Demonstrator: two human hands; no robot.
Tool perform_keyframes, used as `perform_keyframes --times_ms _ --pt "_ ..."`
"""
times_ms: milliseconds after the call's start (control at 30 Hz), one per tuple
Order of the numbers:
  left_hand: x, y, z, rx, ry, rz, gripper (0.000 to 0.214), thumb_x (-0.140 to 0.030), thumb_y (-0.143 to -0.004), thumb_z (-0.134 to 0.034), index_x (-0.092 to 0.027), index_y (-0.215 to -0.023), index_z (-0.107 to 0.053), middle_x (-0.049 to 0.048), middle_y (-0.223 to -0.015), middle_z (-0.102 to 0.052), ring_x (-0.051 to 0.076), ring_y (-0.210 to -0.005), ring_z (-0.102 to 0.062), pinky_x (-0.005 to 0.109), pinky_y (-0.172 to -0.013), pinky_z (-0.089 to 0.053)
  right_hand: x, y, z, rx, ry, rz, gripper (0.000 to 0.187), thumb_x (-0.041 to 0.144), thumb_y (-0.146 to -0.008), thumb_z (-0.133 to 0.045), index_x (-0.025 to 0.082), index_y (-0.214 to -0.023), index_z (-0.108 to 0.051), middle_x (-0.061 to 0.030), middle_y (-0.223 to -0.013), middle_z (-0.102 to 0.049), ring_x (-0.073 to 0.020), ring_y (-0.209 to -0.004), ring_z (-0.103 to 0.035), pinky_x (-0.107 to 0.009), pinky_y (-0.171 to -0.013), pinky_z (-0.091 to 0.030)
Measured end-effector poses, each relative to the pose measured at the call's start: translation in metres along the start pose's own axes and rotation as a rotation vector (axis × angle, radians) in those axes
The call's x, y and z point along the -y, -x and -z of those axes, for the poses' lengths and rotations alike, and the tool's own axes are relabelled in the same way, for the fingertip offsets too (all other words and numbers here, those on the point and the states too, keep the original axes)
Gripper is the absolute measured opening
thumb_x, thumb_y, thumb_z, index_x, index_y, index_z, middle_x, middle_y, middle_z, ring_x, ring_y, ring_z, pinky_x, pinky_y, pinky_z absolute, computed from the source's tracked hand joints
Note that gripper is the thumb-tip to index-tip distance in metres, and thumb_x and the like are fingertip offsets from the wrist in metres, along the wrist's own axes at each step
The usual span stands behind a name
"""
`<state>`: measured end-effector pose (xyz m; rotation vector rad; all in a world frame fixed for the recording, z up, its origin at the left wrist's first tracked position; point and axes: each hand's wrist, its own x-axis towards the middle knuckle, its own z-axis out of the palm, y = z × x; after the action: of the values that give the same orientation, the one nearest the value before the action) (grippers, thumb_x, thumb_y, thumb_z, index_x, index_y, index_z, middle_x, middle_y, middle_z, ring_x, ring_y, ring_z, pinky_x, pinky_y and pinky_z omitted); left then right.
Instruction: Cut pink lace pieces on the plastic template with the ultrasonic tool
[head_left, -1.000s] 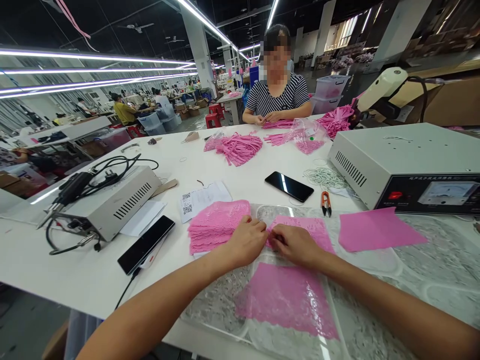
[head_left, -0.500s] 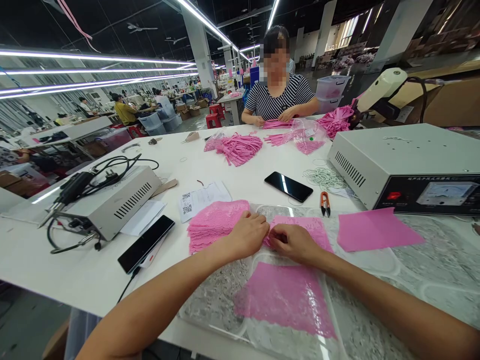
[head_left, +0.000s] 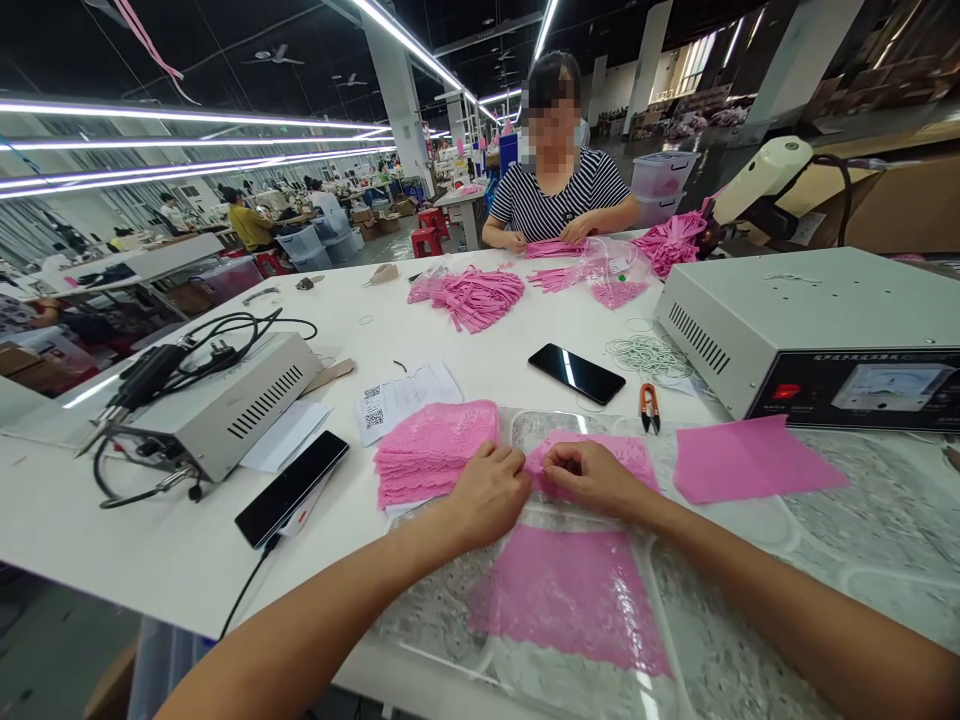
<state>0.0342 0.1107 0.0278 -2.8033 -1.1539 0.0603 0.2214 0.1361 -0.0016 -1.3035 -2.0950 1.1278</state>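
L hand: L hand (head_left: 491, 490) lies knuckles up at 6 o'clock of the counter's middle. Grip narrow, fingertips pinched on the near-left edge of the flat pink lace piece (head_left: 626, 455).
R hand: R hand (head_left: 592, 478) is just beside the L, at its 3 o'clock. Grip narrow too, thumb & fingers closed on the same edge.
Lace piece: lies flat on the clear embossed plastic sheet (head_left: 750, 560). Long axis runs 9–3 o'clock; both hands are at the 9 o'clock end, the far end points to 3.
Stack: thick stack of pink lace pieces (head_left: 435, 450) at 9 o'clock of the L hand, just beside it.
Under plastic: another pink lace rectangle (head_left: 570, 595) at 6 o'clock of the hands.
Plain sheet: smooth pink fabric sheet (head_left: 750, 458) at 3 o'clock, apart from the held piece.
Snips: orange-handled thread snips (head_left: 649, 405) at 1 o'clock, near the black smartphone (head_left: 576, 372).
Counter: white counter (head_left: 150, 540); a co-worker sits at its 12 o'clock end.
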Motion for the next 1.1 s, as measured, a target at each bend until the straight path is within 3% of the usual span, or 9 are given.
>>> perform_keyframes --times_ms 233,433,567,700,767,900,1100 --pt "-0.006 -0.005 0.006 0.044 0.008 0.087 0.024 -0.017 -0.093 -0.049 -0.013 -0.077 -0.065 0.0079 -0.08 -0.06 0.02 -0.079 -0.056 0.033 -0.071 -0.038 0.0 0.003 0.009 0.031 -0.249 -0.007 0.022 0.035 -0.092 -0.059 0.013 -0.087 -0.061 0.001 -0.079 -0.06 -0.0117 -0.065 -0.058 -0.027 -0.06 -0.051" --pt "-0.011 -0.009 0.014 0.051 0.065 0.179 0.023 -0.021 -0.092 -0.051 -0.012 -0.08 -0.068 0.01 -0.084 -0.062 0.022 -0.084 -0.059 0.035 -0.075 -0.042 0.004 0.011 0.033 -0.085 -0.467 -0.05 0.025 0.036 -0.086 -0.063 0.015 -0.074 -0.057 0.005 -0.062 -0.054 -0.0104 -0.057 -0.056 -0.027 -0.059 -0.05" --pt "-0.027 -0.02 0.025 0.013 0.147 0.236 0.035 -0.047 -0.088 -0.057 -0.013 -0.088 -0.067 0.009 -0.092 -0.064 0.024 -0.088 -0.06 0.036 -0.079 -0.046 0.009 0.019 0.046 -0.2 -0.584 -0.073 0.025 0.04 -0.072 -0.069 0.018 -0.07 -0.058 0.0028 -0.059 -0.057 -0.0126 -0.056 -0.058 -0.03 -0.061 -0.053" --pt "-0.053 -0.046 0.027 -0.053 0.219 0.295 0.054 -0.065 -0.085 -0.049 -0.014 -0.091 -0.066 0.0093 -0.093 -0.065 0.025 -0.089 -0.061 0.038 -0.08 -0.048 0.017 0.03 0.052 -0.323 -0.651 -0.066 0.027 0.042 -0.065 -0.07 0.018 -0.069 -0.058 0.0011 -0.06 -0.06 -0.0146 -0.057 -0.06 -0.031 -0.062 -0.056" --pt "-0.064 -0.061 0.024 -0.082 0.237 0.298 0.049 -0.059 -0.088 -0.047 -0.014 -0.091 -0.066 0.0089 -0.091 -0.066 0.025 -0.089 -0.062 0.038 -0.079 -0.048 0.019 0.037 0.058 -0.394 -0.67 -0.054 0.029 0.043 -0.064 -0.072 0.018 -0.068 -0.058 0.0001 -0.062 -0.061 -0.0153 -0.058 -0.061 -0.032 -0.063 -0.057" --pt "-0.079 -0.086 0.02 -0.14 0.226 0.264 0.024 -0.031 -0.09 -0.049 -0.015 -0.084 -0.065 0.0084 -0.085 -0.065 0.024 -0.083 -0.061 0.037 -0.073 -0.047 0.014 0.061 0.075 -0.589 -0.671 -0.042 0.035 0.049 -0.064 -0.074 0.019 -0.07 -0.058 -0.0014 -0.067 -0.062 -0.0169 -0.061 -0.063 -0.033 -0.065 -0.058" --pt "-0.1 -0.08 0.015 -0.242 0.168 0.015 0.015 -0.02 -0.088 -0.049 -0.015 -0.079 -0.061 0.0078 -0.085 -0.061 0.023 -0.081 -0.055 0.038 -0.073 -0.043 -0.024 0.138 0.092 -0.872 -0.59 -0.153 0.032 0.051 -0.071 -0.069 0.02 -0.078 -0.06 -0.0035 -0.072 -0.066 -0.02 -0.065 -0.066 -0.034 -0.066 -0.059"
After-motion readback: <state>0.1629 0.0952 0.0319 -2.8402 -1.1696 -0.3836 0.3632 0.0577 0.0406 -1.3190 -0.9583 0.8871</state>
